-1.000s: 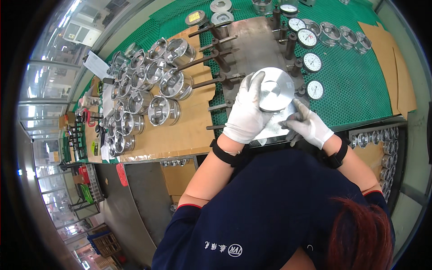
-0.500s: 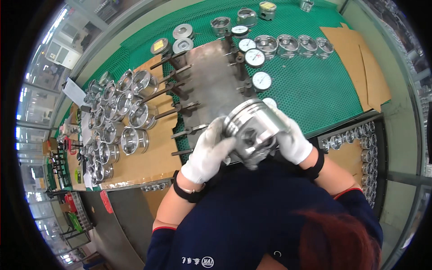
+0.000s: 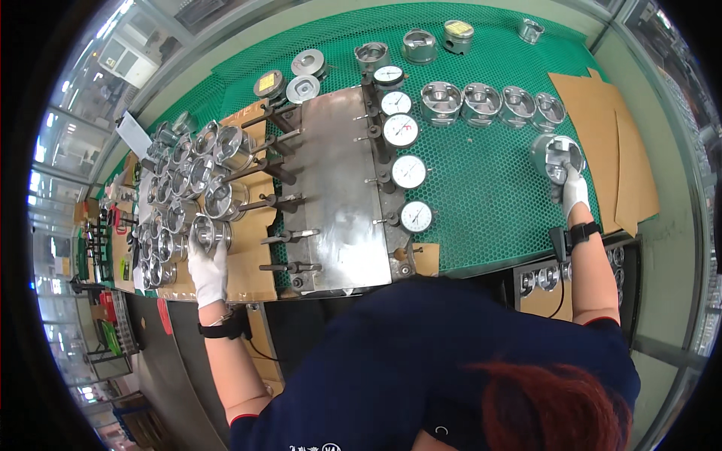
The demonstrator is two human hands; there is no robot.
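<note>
My right hand point(image 3: 574, 191), in a white glove, grips a silver engine piston point(image 3: 547, 156) by its skirt at the right of the green mat. A finger or thumb reaches into the piston's open side. At the left, my gloved left hand point(image 3: 207, 272) has its fingers closed around another piston point(image 3: 210, 230), the nearest of a crowded group on cardboard. Between my hands lies a flat metal plate point(image 3: 342, 188). Dial gauges point(image 3: 408, 172) line its right side, and dark clamp-like rods point(image 3: 274, 201) stick out along its left.
Several pistons point(image 3: 481, 103) stand in a row on the green mat point(image 3: 481, 195), right of the gauges. Others, two with yellow labels point(image 3: 458, 28), stand along the back. Folded cardboard point(image 3: 602, 143) lies at the right edge. Below the bench, a box point(image 3: 545, 301) holds more pistons.
My hands have parted. The piston that both held over the plate is now at the right in my right hand, while my left hand has moved left onto a piston in the group.
</note>
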